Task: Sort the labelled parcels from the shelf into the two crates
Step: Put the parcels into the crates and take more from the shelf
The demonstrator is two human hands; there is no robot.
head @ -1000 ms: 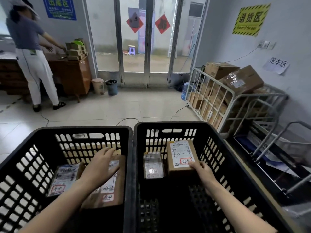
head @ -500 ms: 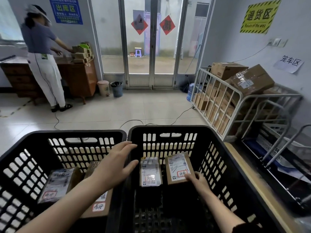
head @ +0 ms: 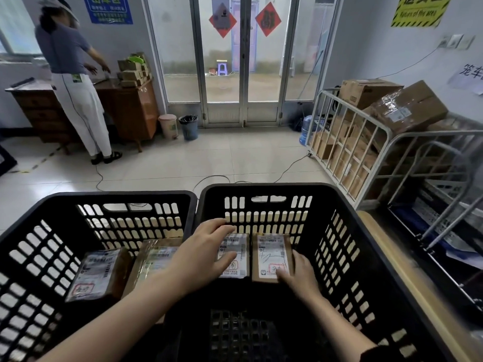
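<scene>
Two black slotted crates stand side by side before me. The left crate [head: 39, 212] holds two labelled parcels: one wrapped in clear film [head: 98, 274] and a brown one [head: 154, 259] beside it. In the right crate [head: 347, 205] lie a small film-wrapped parcel [head: 236, 250] and a brown box with a white label [head: 270, 254], close together. My left hand [head: 202, 253] reaches across the crate divider and lies over the small parcel, fingers spread along its left and far edges. My right hand [head: 298, 273] touches the near right corner of the brown box.
A metal cage trolley [head: 350, 142] full of cardboard boxes stands to the right, with a second metal frame beside it. A person [head: 75, 82] works at a wooden desk at the far left. Two bins [head: 188, 126] sit by the glass doors. Cables cross the tiled floor.
My left hand has left the brown parcel in the left crate and moved right onto the small parcel in the right crate. The two right-crate parcels now lie closer together.
</scene>
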